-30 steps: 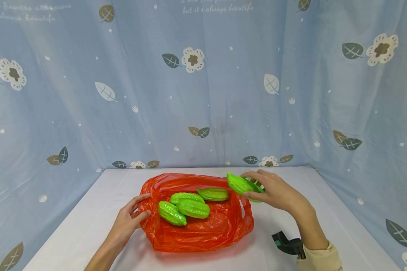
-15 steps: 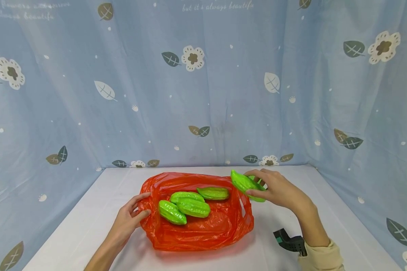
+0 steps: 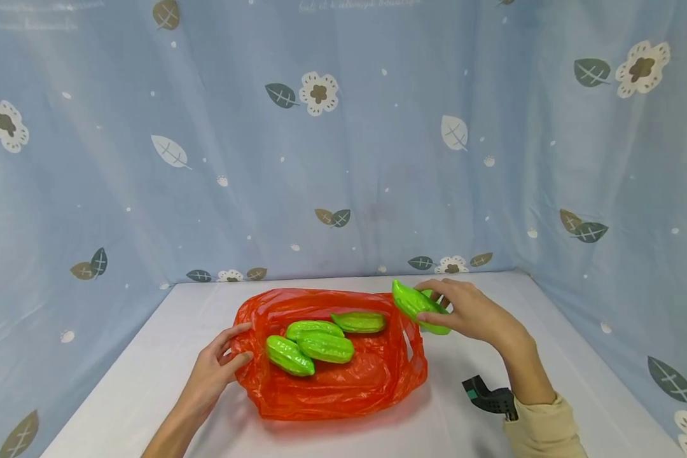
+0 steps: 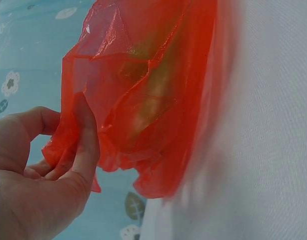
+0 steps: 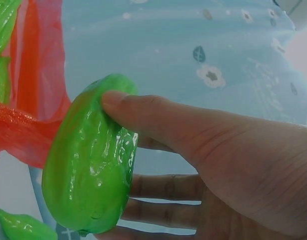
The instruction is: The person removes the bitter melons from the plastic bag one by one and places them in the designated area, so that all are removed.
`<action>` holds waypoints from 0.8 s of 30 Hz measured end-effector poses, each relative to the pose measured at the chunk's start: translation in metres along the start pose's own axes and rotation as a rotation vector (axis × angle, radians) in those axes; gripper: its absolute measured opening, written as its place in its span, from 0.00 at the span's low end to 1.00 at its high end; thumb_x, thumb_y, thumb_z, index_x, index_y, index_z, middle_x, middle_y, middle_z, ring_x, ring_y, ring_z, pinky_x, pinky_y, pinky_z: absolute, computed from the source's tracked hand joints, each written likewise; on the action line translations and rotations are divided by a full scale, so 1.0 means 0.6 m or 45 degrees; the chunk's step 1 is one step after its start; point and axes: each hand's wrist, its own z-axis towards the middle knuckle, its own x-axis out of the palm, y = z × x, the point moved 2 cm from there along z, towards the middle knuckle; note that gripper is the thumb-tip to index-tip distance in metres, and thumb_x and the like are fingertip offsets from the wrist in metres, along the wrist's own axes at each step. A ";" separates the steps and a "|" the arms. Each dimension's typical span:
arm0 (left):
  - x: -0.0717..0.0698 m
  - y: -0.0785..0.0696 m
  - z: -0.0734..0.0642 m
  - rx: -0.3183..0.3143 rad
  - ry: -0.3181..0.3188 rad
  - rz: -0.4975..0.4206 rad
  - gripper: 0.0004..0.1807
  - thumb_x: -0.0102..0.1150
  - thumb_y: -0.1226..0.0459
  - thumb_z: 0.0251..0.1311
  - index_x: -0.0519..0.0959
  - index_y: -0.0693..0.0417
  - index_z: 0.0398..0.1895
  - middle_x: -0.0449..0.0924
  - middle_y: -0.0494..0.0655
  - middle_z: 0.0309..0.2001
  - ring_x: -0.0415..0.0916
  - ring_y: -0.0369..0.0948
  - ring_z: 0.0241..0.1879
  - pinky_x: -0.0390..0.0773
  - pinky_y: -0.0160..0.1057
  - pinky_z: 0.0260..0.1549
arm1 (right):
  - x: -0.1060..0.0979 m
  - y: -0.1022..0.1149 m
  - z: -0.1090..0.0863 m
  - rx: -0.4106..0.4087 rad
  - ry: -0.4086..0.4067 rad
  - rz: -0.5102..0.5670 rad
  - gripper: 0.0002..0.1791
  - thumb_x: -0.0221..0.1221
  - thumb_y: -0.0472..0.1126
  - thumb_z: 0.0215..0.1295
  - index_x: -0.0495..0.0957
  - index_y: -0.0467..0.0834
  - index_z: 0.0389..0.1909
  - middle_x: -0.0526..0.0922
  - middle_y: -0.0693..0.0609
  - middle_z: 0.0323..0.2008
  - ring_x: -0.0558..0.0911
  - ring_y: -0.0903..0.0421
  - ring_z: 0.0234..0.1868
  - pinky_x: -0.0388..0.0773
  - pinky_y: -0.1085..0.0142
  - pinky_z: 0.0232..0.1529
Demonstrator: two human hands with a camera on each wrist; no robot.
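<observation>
Green gourd [image 5: 88, 170] slightly farther right, in right hand [image 3: 468, 313]

We saw an evenly bright head view, soft shadow beneath the red plastic bag [image 3: 349, 404], blurred curtain lettering [image 3: 359, 5], dimmer wrist views, and white glare at the right wrist view's right edge.

The head camera, set farthest back, faces forward and down across the table [image 3: 137, 375] to the curtain [image 3: 401, 165]. The left wrist camera looks past the left hand [image 4: 53, 170] at close range, rolled so the tabletop stands along its right edge. The right wrist camera closely faces the right hand [image 5: 223, 160]. All three views share the red bag [image 4: 123, 100].
</observation>
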 end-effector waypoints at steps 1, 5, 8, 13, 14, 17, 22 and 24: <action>0.000 0.001 -0.001 0.003 -0.004 -0.002 0.29 0.58 0.65 0.65 0.65 0.47 0.69 0.65 0.52 0.69 0.79 0.32 0.49 0.84 0.37 0.44 | -0.001 0.000 0.001 -0.006 0.001 -0.001 0.25 0.69 0.48 0.58 0.77 0.48 0.56 0.83 0.54 0.39 0.81 0.58 0.38 0.79 0.72 0.33; -0.001 0.002 0.000 0.021 -0.001 -0.003 0.29 0.58 0.64 0.66 0.65 0.47 0.70 0.64 0.52 0.69 0.79 0.31 0.49 0.84 0.37 0.44 | -0.002 -0.005 0.005 0.006 0.006 0.013 0.25 0.69 0.49 0.58 0.77 0.48 0.56 0.83 0.54 0.38 0.81 0.58 0.38 0.79 0.72 0.32; -0.002 0.003 0.001 0.021 0.002 -0.014 0.29 0.58 0.64 0.65 0.65 0.47 0.69 0.64 0.52 0.69 0.79 0.31 0.48 0.85 0.38 0.44 | -0.001 -0.012 0.006 0.044 0.020 0.034 0.25 0.68 0.49 0.58 0.77 0.48 0.57 0.83 0.54 0.37 0.81 0.58 0.37 0.79 0.72 0.32; -0.001 0.001 0.000 0.034 0.011 -0.024 0.29 0.58 0.65 0.66 0.64 0.49 0.70 0.63 0.55 0.69 0.79 0.30 0.48 0.85 0.38 0.44 | 0.001 -0.027 0.005 0.100 0.023 0.033 0.27 0.67 0.50 0.59 0.76 0.47 0.59 0.84 0.52 0.37 0.82 0.58 0.38 0.79 0.70 0.32; 0.000 -0.001 0.000 0.042 0.010 -0.025 0.30 0.58 0.66 0.65 0.65 0.49 0.70 0.64 0.55 0.69 0.79 0.30 0.47 0.85 0.38 0.43 | 0.001 -0.030 0.005 0.112 0.018 0.031 0.27 0.67 0.51 0.60 0.76 0.47 0.59 0.84 0.52 0.37 0.82 0.57 0.38 0.80 0.70 0.32; 0.000 -0.004 -0.002 0.050 0.012 -0.030 0.30 0.57 0.66 0.65 0.64 0.49 0.70 0.64 0.56 0.69 0.79 0.30 0.47 0.85 0.38 0.43 | 0.000 -0.038 0.004 0.146 -0.004 0.033 0.28 0.66 0.51 0.60 0.75 0.45 0.60 0.85 0.48 0.38 0.83 0.55 0.38 0.82 0.68 0.32; 0.000 -0.003 -0.004 0.056 0.014 -0.042 0.30 0.57 0.67 0.66 0.64 0.49 0.70 0.64 0.56 0.69 0.79 0.31 0.48 0.85 0.38 0.43 | 0.003 -0.054 0.009 0.223 -0.038 0.048 0.30 0.65 0.54 0.62 0.74 0.44 0.61 0.85 0.43 0.40 0.84 0.52 0.37 0.84 0.63 0.32; 0.000 -0.001 -0.004 0.061 0.015 -0.046 0.30 0.57 0.67 0.66 0.64 0.49 0.70 0.64 0.56 0.69 0.79 0.31 0.47 0.85 0.37 0.43 | 0.006 -0.061 0.011 0.259 -0.049 0.050 0.30 0.65 0.54 0.62 0.74 0.44 0.61 0.85 0.42 0.40 0.85 0.52 0.37 0.84 0.62 0.32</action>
